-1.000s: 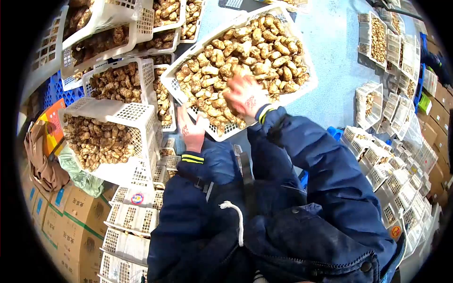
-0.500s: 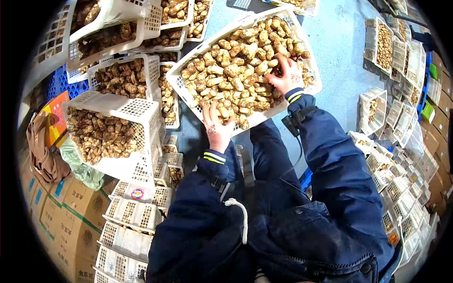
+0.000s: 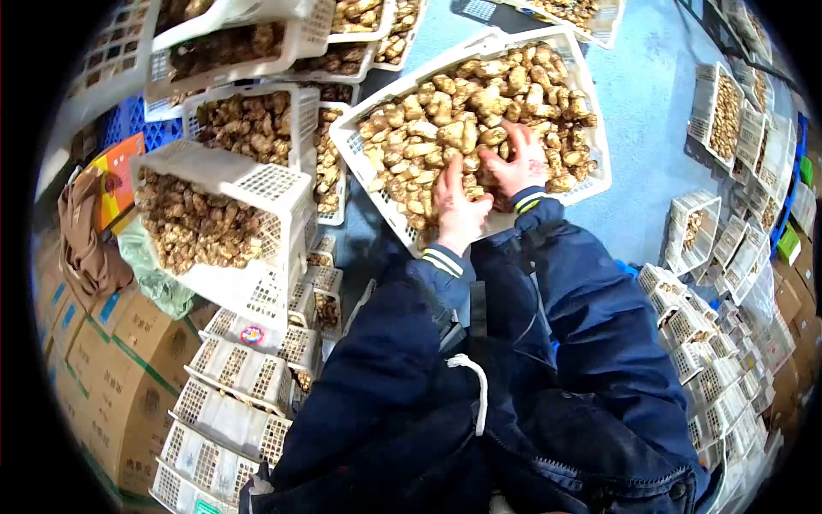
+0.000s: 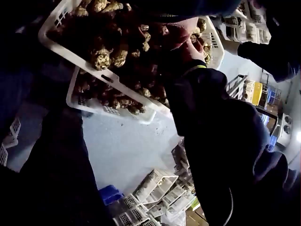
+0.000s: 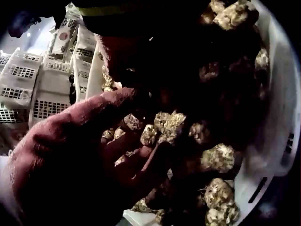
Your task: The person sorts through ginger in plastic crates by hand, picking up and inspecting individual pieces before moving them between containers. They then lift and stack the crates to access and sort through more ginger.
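Knobbly brown-and-cream mushroom-like pieces (image 3: 441, 111) fill a white slotted plastic crate (image 3: 599, 103), which sits tilted across the front of the person. At its near side the left hand (image 3: 462, 214) lies over the pieces with its fingers extended away from the body. Close beside it, the right hand (image 3: 518, 167) has thumb and fingers spread, fingertips down among the pieces. Thumb and fingertips of the two hands almost meet. In the right wrist view the left hand (image 5: 61, 122) reaches over the lumps, much of it in shadow.
On the left stand stacked crates of darker pieces (image 3: 201, 227), with cardboard boxes (image 3: 128, 377) below. A green plastic bag (image 3: 150, 274) and brown cloth (image 3: 90, 231) lie there. Rows of white crates (image 3: 719, 377) line the right, across blue floor (image 3: 646, 94).
The left hand has moved from the crate's near-left rim inward over the pieces. The right hand went to the right side, then came back toward the left hand. The head view has shifted slightly.
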A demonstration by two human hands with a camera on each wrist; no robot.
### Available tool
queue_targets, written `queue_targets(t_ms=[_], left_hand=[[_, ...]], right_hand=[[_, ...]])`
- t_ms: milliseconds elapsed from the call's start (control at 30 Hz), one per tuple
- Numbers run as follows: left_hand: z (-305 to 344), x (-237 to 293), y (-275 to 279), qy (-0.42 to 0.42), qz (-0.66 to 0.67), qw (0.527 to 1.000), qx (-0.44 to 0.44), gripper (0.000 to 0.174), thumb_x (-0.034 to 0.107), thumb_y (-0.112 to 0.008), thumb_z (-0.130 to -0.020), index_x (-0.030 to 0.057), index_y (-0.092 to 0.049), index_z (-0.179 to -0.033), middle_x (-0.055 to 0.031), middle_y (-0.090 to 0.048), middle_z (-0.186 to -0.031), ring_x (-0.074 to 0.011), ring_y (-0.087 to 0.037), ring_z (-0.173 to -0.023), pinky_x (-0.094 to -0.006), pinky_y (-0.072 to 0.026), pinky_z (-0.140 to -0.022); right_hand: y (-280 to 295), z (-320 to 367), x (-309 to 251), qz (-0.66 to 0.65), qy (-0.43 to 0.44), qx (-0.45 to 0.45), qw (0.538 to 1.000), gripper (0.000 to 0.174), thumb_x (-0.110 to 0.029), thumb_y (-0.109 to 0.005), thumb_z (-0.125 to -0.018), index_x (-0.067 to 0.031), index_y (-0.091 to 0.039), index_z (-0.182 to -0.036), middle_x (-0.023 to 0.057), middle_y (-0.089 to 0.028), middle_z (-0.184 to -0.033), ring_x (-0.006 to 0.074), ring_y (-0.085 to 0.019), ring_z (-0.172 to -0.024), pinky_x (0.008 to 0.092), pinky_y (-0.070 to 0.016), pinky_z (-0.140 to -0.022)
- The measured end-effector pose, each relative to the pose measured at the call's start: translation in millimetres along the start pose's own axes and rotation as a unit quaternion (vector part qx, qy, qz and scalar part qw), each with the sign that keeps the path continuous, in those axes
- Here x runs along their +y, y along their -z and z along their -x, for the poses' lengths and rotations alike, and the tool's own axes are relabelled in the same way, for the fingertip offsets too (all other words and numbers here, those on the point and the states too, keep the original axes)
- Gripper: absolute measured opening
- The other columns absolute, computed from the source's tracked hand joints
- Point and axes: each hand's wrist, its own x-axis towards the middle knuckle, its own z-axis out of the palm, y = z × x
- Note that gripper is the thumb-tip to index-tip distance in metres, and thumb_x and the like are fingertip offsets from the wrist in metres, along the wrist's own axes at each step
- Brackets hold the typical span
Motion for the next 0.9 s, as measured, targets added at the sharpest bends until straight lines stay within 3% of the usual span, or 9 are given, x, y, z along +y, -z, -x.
queue_targets(t_ms=[133, 200, 300, 533, 633, 733, 800, 833, 900], left_hand=[[-8, -17, -21, 0.102, 0.475, 0.871, -0.069, 0.080, -0.001, -0.065, -0.062, 0.0082, -0.028, -0.132, -0.0152, -0.037, -0.125, -0.0258, -0.043, -0.110, -0.0330, -0.0416, -0.088], [-13, -20, -21, 0.072, 0.365, 0.926, -0.062, 0.081, -0.013, -0.053, -0.061, 0.0082, -0.024, -0.134, -0.0127, -0.035, -0.127, -0.0195, -0.046, -0.107, -0.0259, -0.0462, -0.077], [-13, 13, 6, 0.243, 0.477, 0.823, -0.188, 0.087, -0.019, -0.043, -0.057, 0.0132, -0.020, -0.135, -0.0149, -0.036, -0.125, -0.0204, -0.045, -0.107, -0.0259, -0.0460, -0.077], [23, 54, 35, 0.069, 0.556, 0.825, -0.076, 0.081, -0.022, -0.042, -0.057, 0.0115, -0.027, -0.129, -0.0110, -0.036, -0.125, -0.0203, -0.043, -0.110, -0.0264, -0.0423, -0.086], [49, 41, 107, 0.074, 0.443, 0.893, 0.015, 0.071, -0.014, -0.054, -0.063, 0.0079, -0.031, -0.127, -0.0104, -0.040, -0.120, -0.0200, -0.044, -0.109, -0.0289, -0.0392, -0.090], [83, 41, 222, 0.072, 0.345, 0.934, 0.061, 0.066, -0.009, -0.048, -0.067, 0.0039, -0.029, -0.129, -0.0128, -0.036, -0.127, -0.0219, -0.042, -0.112, -0.0323, -0.0353, -0.095], [90, 33, 282, -0.007, 0.440, 0.887, 0.140, 0.057, -0.006, -0.046, -0.077, 0.0029, -0.027, -0.130, -0.0144, -0.038, -0.126, -0.0241, -0.040, -0.116, -0.0366, -0.0332, -0.097], [91, 14, 312, -0.046, 0.358, 0.918, 0.163, 0.057, -0.003, -0.048, -0.079, 0.0039, -0.025, -0.130, -0.0145, -0.037, -0.128, -0.0244, -0.039, -0.117, -0.0362, -0.0337, -0.097], [87, -19, 366, 0.001, 0.350, 0.920, 0.175, 0.061, 0.003, -0.051, -0.082, 0.0072, -0.020, -0.134, -0.0141, -0.038, -0.126, -0.0238, -0.045, -0.110, -0.0350, -0.0366, -0.094]], right_hand=[[-15, 19, -15, -0.140, -0.049, -0.011, 0.989, 0.043, -0.028, -0.068, -0.068, -0.0094, -0.056, -0.105, 0.0142, -0.053, -0.104, 0.0320, -0.049, -0.098, 0.0395, -0.0415, -0.082], [-18, 17, -17, -0.144, -0.118, -0.010, 0.982, 0.036, -0.024, -0.066, -0.072, -0.0086, -0.059, -0.103, 0.0144, -0.055, -0.101, 0.0307, -0.050, -0.098, 0.0363, -0.0405, -0.085], [-25, 21, -7, -0.272, -0.204, -0.029, 0.940, 0.036, -0.019, -0.061, -0.079, -0.0029, -0.054, -0.111, 0.0093, -0.055, -0.105, 0.0184, -0.052, -0.096, 0.0287, -0.0411, -0.083], [13, 32, -72, -0.379, -0.223, 0.005, 0.898, 0.037, -0.017, -0.060, -0.081, -0.0009, -0.052, -0.113, 0.0090, -0.058, -0.103, 0.0162, -0.055, -0.090, 0.0258, -0.0444, -0.078], [18, 35, -151, -0.302, -0.060, -0.052, 0.950, 0.034, -0.010, -0.058, -0.077, -0.0010, -0.054, -0.110, 0.0119, -0.057, -0.101, 0.0192, -0.054, -0.096, 0.0281, -0.0434, -0.082], [16, 31, -263, -0.478, -0.012, -0.185, 0.859, 0.033, -0.018, -0.060, -0.073, -0.0033, -0.058, -0.102, 0.0113, -0.057, -0.101, 0.0256, -0.052, -0.098, 0.0333, -0.0425, -0.086], [-58, 40, -319, -0.335, 0.324, 0.036, 0.884, 0.032, -0.023, -0.062, -0.072, -0.0104, -0.060, -0.101, 0.0101, -0.056, -0.101, 0.0268, -0.050, -0.099, 0.0340, -0.0409, -0.088], [-71, 44, -356, -0.495, 0.120, -0.146, 0.848, 0.038, -0.028, -0.062, -0.071, -0.0106, -0.058, -0.105, 0.0131, -0.053, -0.106, 0.0295, -0.049, -0.101, 0.0356, -0.0401, -0.089], [-100, 45, -403, -0.480, 0.132, -0.204, 0.843, 0.055, -0.031, -0.062, -0.070, -0.0089, -0.048, -0.118, 0.0241, -0.042, -0.119, 0.0384, -0.044, -0.107, 0.0406, -0.0369, -0.092]])
